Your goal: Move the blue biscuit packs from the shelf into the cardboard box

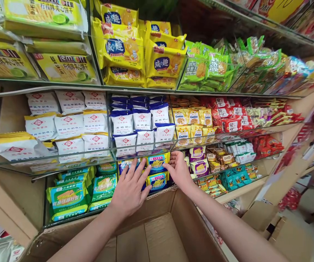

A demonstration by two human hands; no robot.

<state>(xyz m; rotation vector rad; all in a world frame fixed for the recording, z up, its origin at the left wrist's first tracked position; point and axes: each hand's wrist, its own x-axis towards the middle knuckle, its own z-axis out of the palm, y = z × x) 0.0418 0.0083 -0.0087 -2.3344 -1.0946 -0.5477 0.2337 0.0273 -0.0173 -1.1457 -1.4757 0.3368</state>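
On the lower shelf, blue and yellow biscuit packets point(157, 181) stand stacked in a compartment. My left hand point(131, 187) lies against the left side of this stack, fingers spread and nothing gripped. At the stack's upper right, my right hand point(179, 171) has its fingers bent, with the thumb touching the top blue and yellow packet point(157, 162); its other fingertips are beside the packet's right edge. Under both forearms is an open cardboard box point(185, 222), whose visible bottom is bare.
Green biscuit packets point(69, 197) fill the compartment to the left. Purple packets point(200, 166) lie to the right. White packets point(122, 122) sit behind a glass front just above my hands. Yellow packets point(124, 47) occupy the upper shelf.
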